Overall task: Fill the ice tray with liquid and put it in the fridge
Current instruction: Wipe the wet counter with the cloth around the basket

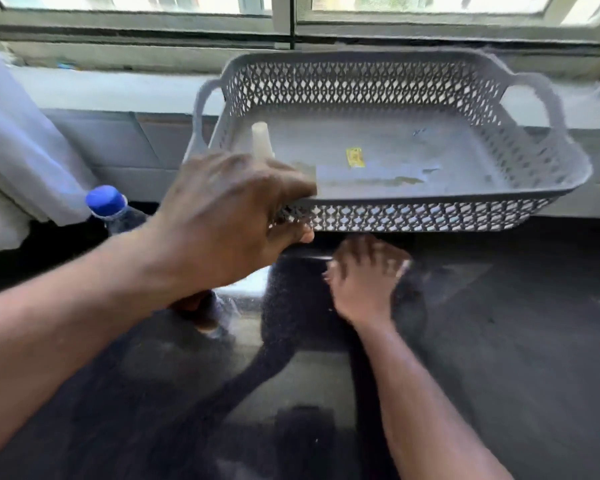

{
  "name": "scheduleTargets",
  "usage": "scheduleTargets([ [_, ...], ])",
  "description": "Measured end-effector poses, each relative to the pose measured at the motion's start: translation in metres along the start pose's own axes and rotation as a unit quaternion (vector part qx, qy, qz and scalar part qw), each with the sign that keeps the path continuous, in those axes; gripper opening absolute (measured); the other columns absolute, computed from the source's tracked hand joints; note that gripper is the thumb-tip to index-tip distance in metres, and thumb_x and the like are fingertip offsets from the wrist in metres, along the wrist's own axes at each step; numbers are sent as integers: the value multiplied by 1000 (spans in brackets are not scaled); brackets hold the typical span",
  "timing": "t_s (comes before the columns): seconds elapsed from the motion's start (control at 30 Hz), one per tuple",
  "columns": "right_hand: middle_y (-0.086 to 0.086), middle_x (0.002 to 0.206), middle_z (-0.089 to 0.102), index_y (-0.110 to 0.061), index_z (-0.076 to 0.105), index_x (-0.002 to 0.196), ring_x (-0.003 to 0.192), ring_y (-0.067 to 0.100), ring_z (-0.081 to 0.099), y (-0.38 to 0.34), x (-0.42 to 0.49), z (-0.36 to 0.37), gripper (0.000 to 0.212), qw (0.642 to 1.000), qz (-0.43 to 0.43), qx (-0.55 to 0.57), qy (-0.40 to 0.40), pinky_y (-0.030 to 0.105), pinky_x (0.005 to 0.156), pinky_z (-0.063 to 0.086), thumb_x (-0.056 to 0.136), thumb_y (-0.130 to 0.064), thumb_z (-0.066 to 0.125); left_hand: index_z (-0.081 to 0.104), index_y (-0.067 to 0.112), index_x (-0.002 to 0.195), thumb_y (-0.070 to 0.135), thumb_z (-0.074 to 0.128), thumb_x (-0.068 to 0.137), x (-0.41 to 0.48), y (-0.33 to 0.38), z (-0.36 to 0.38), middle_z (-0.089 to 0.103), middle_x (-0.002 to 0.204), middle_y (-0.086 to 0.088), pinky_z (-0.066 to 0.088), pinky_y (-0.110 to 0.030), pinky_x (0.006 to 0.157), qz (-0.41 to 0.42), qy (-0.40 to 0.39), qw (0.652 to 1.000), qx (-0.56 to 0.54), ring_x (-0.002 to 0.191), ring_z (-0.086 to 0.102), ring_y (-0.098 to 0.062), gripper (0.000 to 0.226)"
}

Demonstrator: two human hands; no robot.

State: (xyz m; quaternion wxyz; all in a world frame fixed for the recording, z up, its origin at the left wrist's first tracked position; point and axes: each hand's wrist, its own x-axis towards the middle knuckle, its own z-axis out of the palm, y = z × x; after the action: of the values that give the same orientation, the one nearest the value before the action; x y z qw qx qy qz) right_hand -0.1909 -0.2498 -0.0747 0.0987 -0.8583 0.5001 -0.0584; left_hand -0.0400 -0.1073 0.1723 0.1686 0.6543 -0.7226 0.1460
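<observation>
Task barely begun: no ice tray in sight, nothing filled, fridge step all ahead.

Left hand (236, 216) at centre left grips the near corner of a grey plastic basket (430, 199), fingers over the rim, thumb under; its lattice walls look rigid, its flat floor scuffed, bearing a pale tapered cone (261, 140) and a yellow label (355, 157); right hand (364, 271) below is blurred, fingers curled, hold unclear; a clear blue-capped bottle (110, 206) stands at left by the glossy dark counter (499, 341).

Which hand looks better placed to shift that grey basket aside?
Probably the left hand: it grips the grey basket at its near rim. The right hand is below the basket, blurred, apparently not touching it.
</observation>
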Motion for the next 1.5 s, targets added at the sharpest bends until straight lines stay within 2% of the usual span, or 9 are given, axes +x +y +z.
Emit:
scheduleTargets([
  [0.2, -4, 163, 44, -36, 51, 148, 152, 28, 36, -19, -152, 19, 53, 938, -336, 23, -84, 50, 123, 25, 100, -57, 45, 64, 23, 80, 35, 79, 81, -33, 18, 50, 68, 79, 5, 52, -37, 56, 1, -41, 999, -35, 77, 70, -29, 19],
  [0.47, 7, 146, 62, -24, 68, 139, 139, 41, 51, 36, -143, -19, 55, 998, -46, 43, -23, 54, 118, 32, 98, -50, 42, 66, 18, 67, 17, 87, 71, -70, 19, 125, 64, 64, 2, 50, -32, 46, -1, -106, 994, -8, 58, 64, -28, 21],
  [0.73, -2, 156, 52, -35, 69, 136, 143, 30, 51, 21, -230, 4, 52, 966, -250, 41, -44, 44, 113, 33, 91, -57, 58, 69, 14, 78, 23, 85, 80, -102, 9, 166, 70, 75, -3, 53, -37, 53, -64, -158, 985, -3, 68, 67, -33, 18],
  [0.9, 1, 161, 45, -29, 62, 146, 153, 33, 35, 24, -189, -12, 56, 996, 29, 86, 3, 51, 125, 19, 98, -54, 47, 66, 16, 101, 34, 62, 98, -105, 7, 174, 70, 100, -3, 53, -41, 74, -85, -197, 977, 10, 93, 66, -34, 19],
  [1.07, -1, 157, 52, -33, 66, 140, 147, 30, 45, -40, -231, 6, 66, 971, -224, 57, -57, 47, 116, 25, 85, -68, 59, 64, 17, 104, 35, 56, 100, -109, 5, 171, 70, 104, -3, 51, -41, 75, -89, -217, 972, 15, 97, 64, -32, 20],
  [1.17, -5, 154, 55, -35, 69, 136, 144, 24, 50, -36, -247, 7, 71, 962, -261, 43, -74, 44, 113, 32, 78, -74, 63, 65, 15, 97, 31, 62, 97, -115, -1, 166, 71, 96, -5, 53, -42, 69, -90, -209, 974, -1, 88, 66, -34, 17],
  [1.37, -5, 126, 76, -20, 83, 105, 124, 21, 68, -46, -248, 17, 44, 965, -218, 149, 9, 37, 111, 38, 61, -18, 85, 58, 19, 111, 39, 57, 99, -116, -6, 167, 67, 110, -3, 49, -42, 79, -97, -234, 967, 33, 103, 62, -31, 23],
  [1.43, 1, 113, 80, -23, 84, 98, 106, 16, 76, -55, -248, 6, 38, 933, -112, 340, -17, 31, 107, 45, 69, 2, 81, 54, 20, 118, 44, 56, 99, -115, -5, 166, 63, 118, -3, 46, -42, 88, -95, -255, 960, 59, 112, 59, -31, 31],
  [1.5, 21, 110, 78, -15, 84, 101, 93, 23, 79, -63, -239, -18, 29, 780, 44, 617, -95, 31, 89, 56, 88, 7, 72, 53, 20, 122, 54, 56, 96, -115, -2, 160, 59, 123, -2, 40, -43, 94, -96, -254, 959, 82, 119, 53, -30, 43],
])
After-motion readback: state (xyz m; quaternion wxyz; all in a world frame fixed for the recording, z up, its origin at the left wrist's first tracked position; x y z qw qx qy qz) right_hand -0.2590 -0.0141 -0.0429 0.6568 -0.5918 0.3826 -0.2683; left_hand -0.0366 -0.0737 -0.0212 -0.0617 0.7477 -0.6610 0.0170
